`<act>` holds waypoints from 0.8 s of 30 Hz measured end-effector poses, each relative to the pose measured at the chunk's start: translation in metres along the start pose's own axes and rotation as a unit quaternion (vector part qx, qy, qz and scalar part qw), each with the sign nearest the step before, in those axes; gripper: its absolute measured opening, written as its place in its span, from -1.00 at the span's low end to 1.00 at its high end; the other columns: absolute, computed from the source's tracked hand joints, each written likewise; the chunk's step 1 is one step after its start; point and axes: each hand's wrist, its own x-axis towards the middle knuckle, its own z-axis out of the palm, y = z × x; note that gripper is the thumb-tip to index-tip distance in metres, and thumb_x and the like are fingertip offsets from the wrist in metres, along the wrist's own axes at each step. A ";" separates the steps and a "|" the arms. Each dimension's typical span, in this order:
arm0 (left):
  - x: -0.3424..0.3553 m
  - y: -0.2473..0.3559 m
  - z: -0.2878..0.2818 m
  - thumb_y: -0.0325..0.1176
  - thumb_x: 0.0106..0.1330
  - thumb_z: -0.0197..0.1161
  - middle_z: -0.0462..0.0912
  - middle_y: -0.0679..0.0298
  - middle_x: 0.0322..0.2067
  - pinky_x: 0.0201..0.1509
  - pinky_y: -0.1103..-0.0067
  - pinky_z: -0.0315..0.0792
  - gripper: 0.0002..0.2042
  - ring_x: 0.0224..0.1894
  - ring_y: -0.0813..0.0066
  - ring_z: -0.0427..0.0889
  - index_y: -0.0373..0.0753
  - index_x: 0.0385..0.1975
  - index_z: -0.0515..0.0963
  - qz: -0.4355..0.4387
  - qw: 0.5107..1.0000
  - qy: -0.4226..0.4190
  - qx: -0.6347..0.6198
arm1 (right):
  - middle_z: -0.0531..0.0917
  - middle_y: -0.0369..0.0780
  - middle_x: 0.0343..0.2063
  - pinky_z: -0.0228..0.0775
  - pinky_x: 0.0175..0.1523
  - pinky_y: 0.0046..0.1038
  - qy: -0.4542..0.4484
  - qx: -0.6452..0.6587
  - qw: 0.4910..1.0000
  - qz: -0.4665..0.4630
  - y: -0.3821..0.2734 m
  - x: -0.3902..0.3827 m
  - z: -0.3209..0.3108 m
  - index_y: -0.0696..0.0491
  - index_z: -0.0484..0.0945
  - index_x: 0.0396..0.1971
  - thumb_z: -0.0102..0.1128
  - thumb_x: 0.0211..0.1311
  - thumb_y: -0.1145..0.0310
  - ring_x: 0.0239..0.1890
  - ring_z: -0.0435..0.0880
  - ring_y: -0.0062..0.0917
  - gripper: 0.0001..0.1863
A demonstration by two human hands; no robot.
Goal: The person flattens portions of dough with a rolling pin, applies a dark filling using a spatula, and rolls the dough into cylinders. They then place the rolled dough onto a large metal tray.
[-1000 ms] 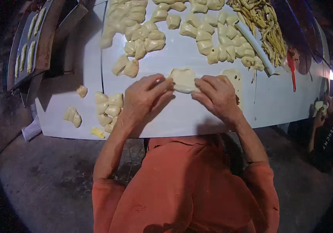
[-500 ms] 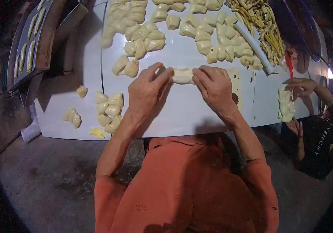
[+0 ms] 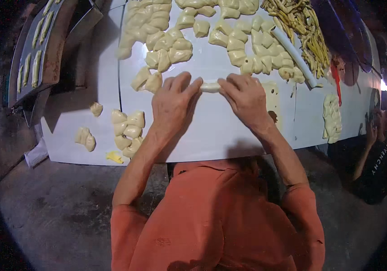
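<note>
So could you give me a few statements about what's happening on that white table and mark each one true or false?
1. Both hands press on one small roll of dough. True: the left hand and right hand lie on either end of the dough roll.
2. The dough roll sits on a dark metal tray. False: it lies on the white table; the tray with shaped pieces stands off to the left.
3. Many cut dough lumps lie beyond the hands. True.
4. The white tube is in the right hand. False: it lies untouched further back, beside a heap of yellowish strips.
</note>
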 end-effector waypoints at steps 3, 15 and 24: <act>0.013 0.004 0.003 -0.32 0.27 0.41 0.61 0.22 -0.06 -0.15 0.33 0.54 -0.73 -0.16 0.19 0.61 -0.11 -0.03 0.67 -0.046 0.998 0.008 -0.036 | 0.64 -0.26 -0.14 0.45 -0.05 -0.23 0.022 -0.014 0.998 0.064 0.001 0.013 0.001 -0.04 0.64 0.00 0.36 0.25 0.28 -0.14 0.63 -0.33 -0.67; 0.024 -0.007 0.000 -0.34 0.25 0.42 0.62 0.26 -0.32 -0.21 0.31 0.53 -0.80 -0.24 0.22 0.64 -0.13 -0.15 0.67 0.006 0.997 -0.002 -0.079 | 0.64 -0.22 -0.21 0.47 -0.07 -0.26 0.016 -0.016 1.000 -0.001 0.005 0.019 0.002 0.05 0.62 -0.08 0.33 0.22 0.33 -0.12 0.64 -0.34 -0.72; -0.009 0.001 -0.031 -0.49 0.13 0.44 0.65 0.25 -0.32 -0.27 0.37 0.53 -0.71 -0.29 0.19 0.68 -0.14 -0.13 0.66 0.045 0.991 -0.080 -0.094 | 0.66 -0.23 -0.24 0.43 -0.04 -0.25 -0.086 0.146 0.986 0.005 -0.013 -0.009 -0.033 0.05 0.65 -0.05 0.38 0.25 0.27 -0.17 0.65 -0.29 -0.69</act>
